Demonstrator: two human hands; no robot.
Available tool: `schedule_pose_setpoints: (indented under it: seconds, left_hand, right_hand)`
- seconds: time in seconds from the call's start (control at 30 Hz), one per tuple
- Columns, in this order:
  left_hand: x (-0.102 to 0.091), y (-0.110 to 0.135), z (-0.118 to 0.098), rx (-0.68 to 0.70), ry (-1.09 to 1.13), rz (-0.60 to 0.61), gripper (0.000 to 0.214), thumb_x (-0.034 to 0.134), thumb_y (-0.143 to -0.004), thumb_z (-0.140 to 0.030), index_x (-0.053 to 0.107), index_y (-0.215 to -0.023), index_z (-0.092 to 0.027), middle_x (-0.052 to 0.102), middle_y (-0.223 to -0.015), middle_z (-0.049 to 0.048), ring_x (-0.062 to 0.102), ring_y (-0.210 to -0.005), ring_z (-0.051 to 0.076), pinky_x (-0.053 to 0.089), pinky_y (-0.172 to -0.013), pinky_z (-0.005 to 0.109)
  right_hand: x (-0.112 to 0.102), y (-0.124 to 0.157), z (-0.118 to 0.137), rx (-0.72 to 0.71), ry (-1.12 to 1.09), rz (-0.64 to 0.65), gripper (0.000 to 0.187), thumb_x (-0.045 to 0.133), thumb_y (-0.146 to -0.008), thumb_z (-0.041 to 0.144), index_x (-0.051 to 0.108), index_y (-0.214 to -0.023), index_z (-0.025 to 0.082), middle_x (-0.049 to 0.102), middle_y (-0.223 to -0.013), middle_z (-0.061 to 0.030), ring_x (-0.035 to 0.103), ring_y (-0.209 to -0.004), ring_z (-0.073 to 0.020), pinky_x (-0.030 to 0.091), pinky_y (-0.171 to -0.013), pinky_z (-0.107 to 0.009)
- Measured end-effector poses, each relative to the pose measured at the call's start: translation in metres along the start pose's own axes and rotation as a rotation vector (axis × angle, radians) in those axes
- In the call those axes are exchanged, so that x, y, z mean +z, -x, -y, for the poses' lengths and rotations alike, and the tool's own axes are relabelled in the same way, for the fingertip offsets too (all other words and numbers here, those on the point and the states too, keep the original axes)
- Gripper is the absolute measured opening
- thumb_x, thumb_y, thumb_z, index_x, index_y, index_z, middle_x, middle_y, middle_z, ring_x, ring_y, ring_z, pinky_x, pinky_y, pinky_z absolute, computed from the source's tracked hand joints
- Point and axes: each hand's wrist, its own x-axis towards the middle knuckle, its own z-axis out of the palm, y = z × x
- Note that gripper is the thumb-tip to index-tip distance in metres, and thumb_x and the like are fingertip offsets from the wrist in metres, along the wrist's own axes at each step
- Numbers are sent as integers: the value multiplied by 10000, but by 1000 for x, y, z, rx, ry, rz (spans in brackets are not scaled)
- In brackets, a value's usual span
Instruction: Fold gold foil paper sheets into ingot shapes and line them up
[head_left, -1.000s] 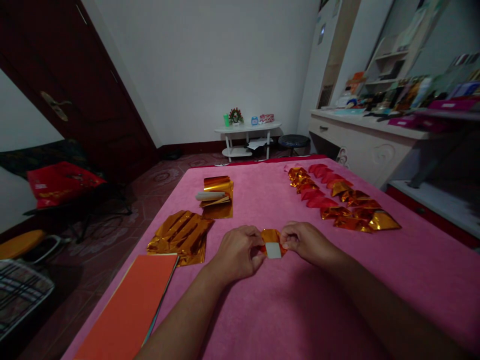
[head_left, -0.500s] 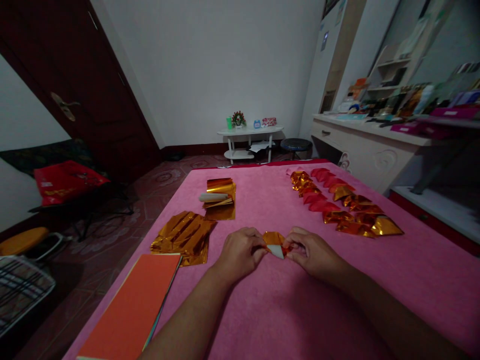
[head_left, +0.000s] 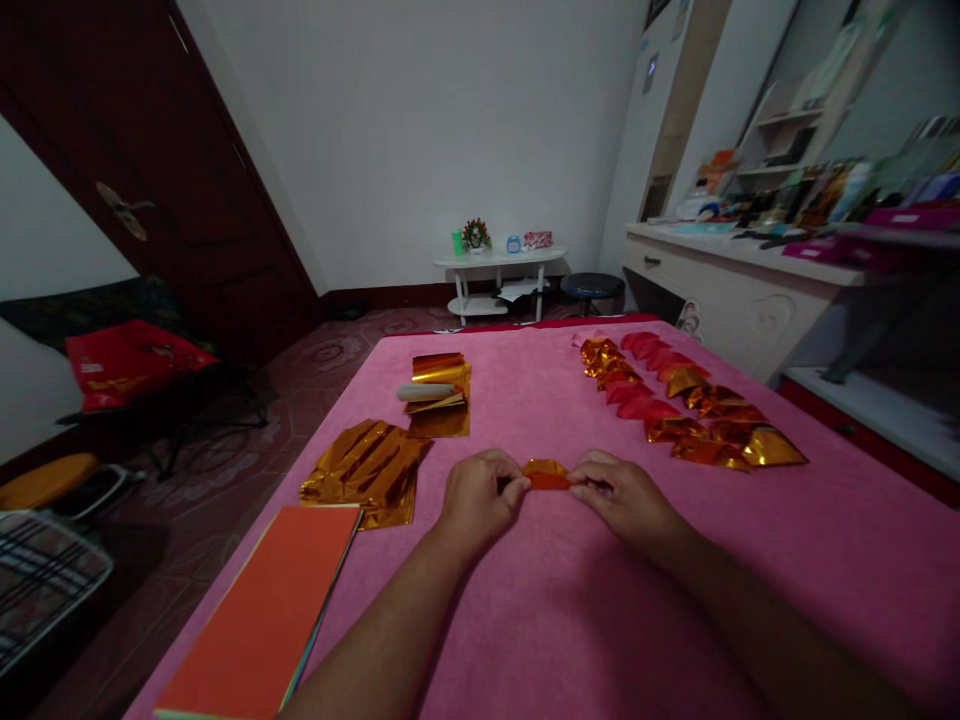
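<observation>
Between my hands, just over the pink cloth [head_left: 517, 600], is a small folded piece of gold foil paper [head_left: 547, 475], with a flat orange-gold band along its near side. My left hand [head_left: 484, 495] pinches its left end between thumb and fingers. At the right end, my right hand [head_left: 619, 492] pinches it the same way. The fingertips cover both ends of the paper. Left of my left hand lies a fanned pile of gold foil sheets [head_left: 371, 470].
Orange paper sheets [head_left: 270, 600] lie stacked at the near left. Farther back, a grey rod-like object [head_left: 426, 392] rests on more gold foil [head_left: 441, 424]. Folded red and gold foil pieces [head_left: 675, 400] form rows at the right. A white side table [head_left: 499, 260] stands beyond.
The near edge of the gold foil paper has been folded up, so its pale underside no longer shows. The piece now looks narrower and flatter between both hands.
</observation>
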Motion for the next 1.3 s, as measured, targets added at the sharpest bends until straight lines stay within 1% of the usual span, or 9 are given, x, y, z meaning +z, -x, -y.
schedule_pose_setpoints:
  seconds: [0.2, 0.37, 0.53, 0.67, 0.77, 0.9, 1.0, 1.13, 1.3]
  left_hand:
    - [1, -3, -1, -36, -51, -12, 188, 586, -814, -326, 691, -717, -203, 681, -780, 11, 600, -703, 145, 421, -647, 245]
    - [5, -7, -1, -109, -104, -57, 168, 595, -802, -319, 686, -721, -204, 677, -781, 16, 596, -693, 145, 399, -625, 244]
    - [8, -9, -2, -160, -131, -64, 141, 637, -766, -316, 675, -688, -205, 669, -756, 11, 584, -673, 144, 367, -593, 242]
    - [9, -11, -4, -198, -148, -58, 128, 664, -745, -309, 647, -672, -205, 659, -738, -1, 574, -654, 140, 339, -570, 242]
    - [8, -11, -4, -205, -118, -52, 107, 686, -732, -298, 639, -786, -219, 665, -763, -17, 579, -666, 137, 341, -567, 236]
    - [6, -11, -1, -159, -87, -26, 237, 696, -737, -336, 648, -948, -236, 669, -831, -13, 594, -741, 143, 386, -629, 239]
    - [5, -11, 4, -108, -75, -14, 226, 703, -726, -355, 674, -924, -247, 657, -837, -11, 587, -747, 143, 389, -634, 238]
    - [10, -12, 12, -150, 79, -59, 133, 711, -688, -296, 656, -770, -207, 633, -723, -27, 548, -642, 117, 365, -578, 219]
    - [17, -17, 20, -268, 506, -149, 138, 692, -653, -244, 587, -658, -153, 544, -577, -46, 453, -510, 75, 329, -503, 192]
  right_hand:
    - [4, -7, -3, 76, 79, -102, 215, 499, -839, 310, 646, -733, 195, 628, -745, -24, 563, -689, -161, 401, -639, -265]
    - [7, -9, -1, 163, 164, -144, 198, 520, -814, 360, 631, -750, 210, 630, -665, 0, 548, -606, -147, 359, -569, -246]
    - [7, -12, 6, 224, 209, -162, 143, 554, -781, 334, 629, -750, 217, 640, -666, 2, 554, -595, -143, 333, -535, -242]
    - [7, -13, 9, 255, 206, -136, 97, 569, -769, 297, 630, -774, 221, 654, -679, 4, 565, -594, -136, 332, -532, -241]
    - [5, -17, 10, 268, 222, -104, 82, 605, -745, 286, 640, -791, 227, 663, -684, 10, 576, -604, -136, 326, -528, -243]
    - [-1, -26, 13, 326, 236, -50, 72, 650, -690, 265, 653, -750, 225, 666, -678, -1, 568, -594, -135, 302, -505, -242]
    - [-3, -32, 14, 355, 237, 2, 57, 675, -638, 255, 641, -657, 214, 654, -657, -8, 559, -588, -141, 295, -493, -244]
    - [4, -34, 10, 268, 89, -25, 105, 653, -661, 287, 599, -625, 205, 600, -590, 13, 529, -564, -136, 327, -506, -242]
    - [18, -34, 8, 152, -284, -137, 165, 603, -725, 344, 555, -680, 193, 575, -642, 14, 518, -595, -130, 395, -563, -246]
